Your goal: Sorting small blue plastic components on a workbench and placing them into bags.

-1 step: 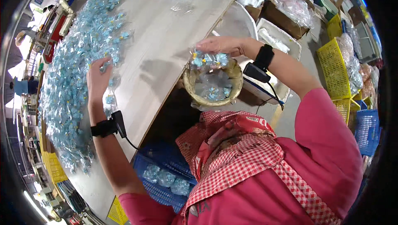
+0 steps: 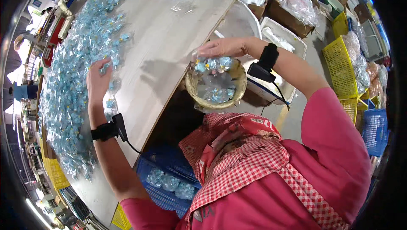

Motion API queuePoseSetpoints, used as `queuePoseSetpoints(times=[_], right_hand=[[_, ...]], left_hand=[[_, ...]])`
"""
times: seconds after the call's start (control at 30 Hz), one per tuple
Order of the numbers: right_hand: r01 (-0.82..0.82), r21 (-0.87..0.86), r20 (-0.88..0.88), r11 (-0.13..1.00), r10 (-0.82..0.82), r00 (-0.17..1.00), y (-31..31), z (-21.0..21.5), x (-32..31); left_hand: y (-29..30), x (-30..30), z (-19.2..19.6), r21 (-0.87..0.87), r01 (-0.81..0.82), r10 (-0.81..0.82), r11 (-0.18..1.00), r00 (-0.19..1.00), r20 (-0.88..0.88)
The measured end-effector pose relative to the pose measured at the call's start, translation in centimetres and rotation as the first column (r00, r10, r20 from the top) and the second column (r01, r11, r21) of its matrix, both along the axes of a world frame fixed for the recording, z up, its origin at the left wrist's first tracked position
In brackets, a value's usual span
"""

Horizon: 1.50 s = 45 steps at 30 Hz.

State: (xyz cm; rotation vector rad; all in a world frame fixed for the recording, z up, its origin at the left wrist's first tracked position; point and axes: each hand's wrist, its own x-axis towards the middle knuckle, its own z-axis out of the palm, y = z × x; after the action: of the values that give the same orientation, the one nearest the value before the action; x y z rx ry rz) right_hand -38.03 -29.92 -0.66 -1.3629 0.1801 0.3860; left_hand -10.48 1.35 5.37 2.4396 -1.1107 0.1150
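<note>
Blue-and-clear plastic packets [image 2: 76, 73] are spread in a long heap along the far side of the pale wooden counter [image 2: 169, 56], and the heap's long axis runs from the upper middle of the view down toward the lower left, roughly parallel to the counter's near edge. The left hand [image 2: 99, 81] is laid palm-down on the near fringe of that heap, fingers spread fairly wide and touching the packets, so the bulk of the heap lies just beyond and to the left of it; whether a packet is pinched beneath the palm cannot be told. The right hand [image 2: 224, 47] is held above the round woven basket [image 2: 216, 88] that sits just off the counter's edge, and a small bunch of the blue packets [image 2: 212, 64] is gripped under its curled fingers, hanging directly over the basket's mouth. More packets are seen lying inside the basket. Of the two, the left hand is the nearer to the heap, the right hand the nearer to the basket. A blue plastic crate [image 2: 169, 175] with a few packets is seen below the counter.
</note>
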Motion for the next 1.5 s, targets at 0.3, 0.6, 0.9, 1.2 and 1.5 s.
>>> queuePoseSetpoints(times=[0.3,0.6,0.9,1.2,1.5], right_hand=[[-0.330,-0.550,0.138,0.767,0.473,0.870,-2.9,5.8,8.1],[0.379,-0.887,0.459,0.263,0.595,0.660,1.2,2.9,27.0],[0.180,-0.979,0.203,0.101,0.623,0.755,8.5,-1.2,33.1],[0.252,-0.968,0.205,0.009,0.612,0.764,7.4,-0.5,22.9],[0.076,-0.757,0.412,0.649,0.384,0.826,0.5,-0.6,15.3]], left_hand=[[-0.4,3.2,-1.0,0.120,-0.092,0.064,0.988,0.975,0.214],[-2.8,4.0,-2.3,0.257,-0.322,0.299,0.911,0.946,0.125],[-2.2,3.9,-4.0,0.444,-0.295,0.324,0.846,0.946,0.012],[-1.4,-2.1,-4.8,0.367,-0.138,0.105,0.920,0.989,0.109],[1.4,-6.7,-3.5,0.307,-0.023,-0.006,0.951,0.996,0.094]])
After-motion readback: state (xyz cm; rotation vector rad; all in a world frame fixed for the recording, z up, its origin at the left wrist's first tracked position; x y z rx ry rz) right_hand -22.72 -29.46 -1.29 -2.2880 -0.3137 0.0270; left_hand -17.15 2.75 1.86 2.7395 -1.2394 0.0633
